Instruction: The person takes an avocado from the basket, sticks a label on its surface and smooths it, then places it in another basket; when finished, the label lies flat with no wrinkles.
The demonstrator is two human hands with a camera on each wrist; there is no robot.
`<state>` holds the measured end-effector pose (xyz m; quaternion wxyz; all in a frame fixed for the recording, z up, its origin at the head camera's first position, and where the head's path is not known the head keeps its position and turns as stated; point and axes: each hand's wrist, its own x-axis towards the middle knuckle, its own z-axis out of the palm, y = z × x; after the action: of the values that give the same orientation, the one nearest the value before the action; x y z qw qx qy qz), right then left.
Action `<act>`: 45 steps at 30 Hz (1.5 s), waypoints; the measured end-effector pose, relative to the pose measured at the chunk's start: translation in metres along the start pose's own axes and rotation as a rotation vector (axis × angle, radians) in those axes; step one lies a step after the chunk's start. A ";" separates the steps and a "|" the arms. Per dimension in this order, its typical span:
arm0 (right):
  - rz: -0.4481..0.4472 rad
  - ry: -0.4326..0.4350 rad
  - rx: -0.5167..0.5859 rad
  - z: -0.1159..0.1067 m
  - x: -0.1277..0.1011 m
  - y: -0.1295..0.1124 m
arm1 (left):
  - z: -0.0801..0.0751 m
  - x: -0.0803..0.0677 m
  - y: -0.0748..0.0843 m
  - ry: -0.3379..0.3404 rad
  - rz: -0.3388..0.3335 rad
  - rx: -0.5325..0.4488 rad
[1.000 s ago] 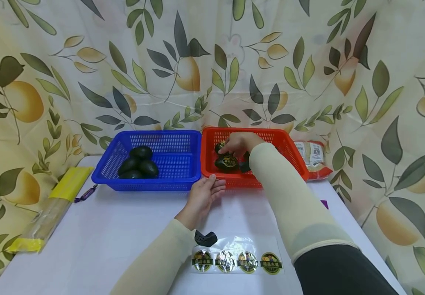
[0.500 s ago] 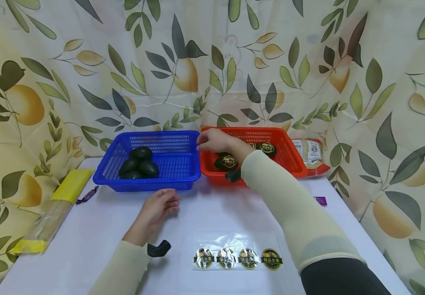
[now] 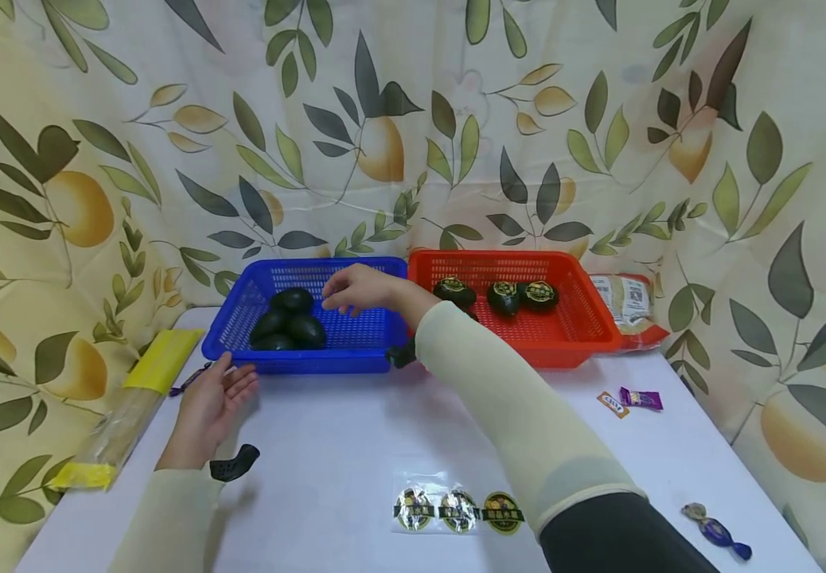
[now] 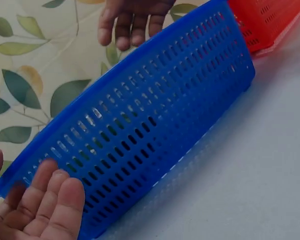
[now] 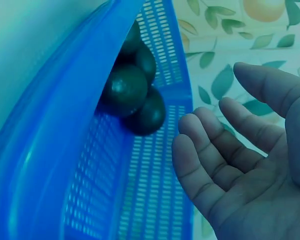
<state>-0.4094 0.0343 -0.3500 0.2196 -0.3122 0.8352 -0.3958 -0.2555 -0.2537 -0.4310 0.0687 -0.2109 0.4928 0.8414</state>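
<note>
Head view: two empty open hands (image 3: 359,288), four dark avocados (image 3: 290,319) in blue basket (image 3: 356,338), three stickered in red basket (image 3: 570,338).

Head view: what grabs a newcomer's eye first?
Two bright baskets side by side at the back of the white table: a blue basket with a cluster of plain dark avocados, and a red basket with three stickered avocados. The right hand hovers open over the blue basket, while the left hand rests open beside its near left corner. A strip of round stickers lies at the front.
</note>
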 end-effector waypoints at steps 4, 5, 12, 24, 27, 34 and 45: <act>0.033 0.011 0.006 0.004 0.013 0.003 | 0.005 0.006 0.000 -0.013 0.015 -0.004; 0.045 0.013 0.008 0.005 0.016 0.004 | 0.006 0.006 0.000 -0.017 0.019 -0.007; 0.061 0.002 0.008 0.004 0.043 0.006 | 0.007 0.005 0.002 0.006 0.026 -0.029; 0.044 -0.009 -0.218 0.014 0.094 0.017 | 0.005 0.006 0.003 0.058 0.019 0.030; 0.090 -0.086 -0.278 0.019 0.101 0.021 | 0.005 0.007 0.002 0.068 0.034 0.054; 0.218 -0.286 -0.196 0.030 0.110 0.021 | 0.008 0.009 0.002 0.093 0.041 0.071; 0.314 -0.354 -0.197 0.030 0.109 0.015 | 0.008 0.010 0.002 0.108 0.043 0.082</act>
<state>-0.4732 -0.0498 -0.3931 0.3896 -0.2631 0.8565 -0.2129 -0.2676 -0.2483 -0.4305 0.0325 -0.2426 0.5343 0.8090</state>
